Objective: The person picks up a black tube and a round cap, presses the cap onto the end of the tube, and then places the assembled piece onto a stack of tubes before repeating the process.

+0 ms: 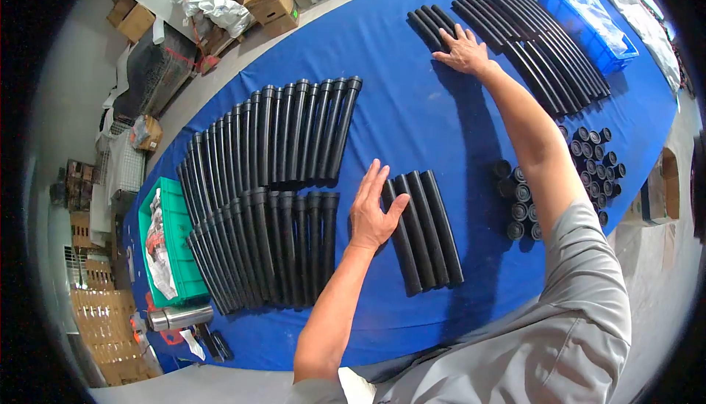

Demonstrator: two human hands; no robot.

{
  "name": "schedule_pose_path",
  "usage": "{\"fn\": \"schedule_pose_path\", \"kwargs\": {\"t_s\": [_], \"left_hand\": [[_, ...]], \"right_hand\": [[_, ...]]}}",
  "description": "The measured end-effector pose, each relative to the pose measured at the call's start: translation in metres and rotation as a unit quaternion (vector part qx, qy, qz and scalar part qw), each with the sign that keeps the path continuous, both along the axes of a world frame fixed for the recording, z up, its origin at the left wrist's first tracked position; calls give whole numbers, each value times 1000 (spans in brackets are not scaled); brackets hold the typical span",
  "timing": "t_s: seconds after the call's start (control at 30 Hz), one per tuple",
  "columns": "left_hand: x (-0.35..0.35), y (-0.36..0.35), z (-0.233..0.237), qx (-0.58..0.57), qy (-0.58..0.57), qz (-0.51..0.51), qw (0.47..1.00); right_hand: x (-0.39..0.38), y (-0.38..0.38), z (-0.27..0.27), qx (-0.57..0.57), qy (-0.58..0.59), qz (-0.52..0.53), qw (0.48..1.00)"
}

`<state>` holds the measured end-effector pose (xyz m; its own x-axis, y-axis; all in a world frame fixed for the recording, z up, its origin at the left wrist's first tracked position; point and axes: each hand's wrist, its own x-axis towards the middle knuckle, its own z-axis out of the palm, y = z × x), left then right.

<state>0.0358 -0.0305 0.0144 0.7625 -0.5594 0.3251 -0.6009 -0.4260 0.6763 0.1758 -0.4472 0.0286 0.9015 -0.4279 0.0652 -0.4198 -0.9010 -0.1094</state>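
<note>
My left hand [373,209] lies with its fingers stretched out and thumb apart, against the left side of a short row of black tubes [423,231]. The thumb reaches over the nearest tube. Farther off, my right hand [465,52] is spread at the near right side of a small group of black tubes [430,25], its fingertips touching or just above them. Neither hand is closed round anything. Right of that hand lies a larger block of plain black tubes [533,44]. Two rows of black tubes with wider collared ends [276,136] lie left of my left hand.
Round black caps [592,165] cluster under and beside my right arm. A blue bin [588,25] with clear plastic stands at the far right, a green crate [176,242] at the left. A metallic cylinder [180,318] lies near the blue cloth's [397,128] left edge.
</note>
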Motion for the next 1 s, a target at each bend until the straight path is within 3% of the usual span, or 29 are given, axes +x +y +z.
{"fn": "schedule_pose_path", "kwargs": {"t_s": [0.57, 1.0], "left_hand": [[4, 2, -9, -63, 23, 5, 998], [6, 1, -10, -57, 13, 11, 998]], "right_hand": [[-18, 62, -10, -45, -30, 34, 998], [-52, 105, -7, -5, -48, 18, 999]]}}
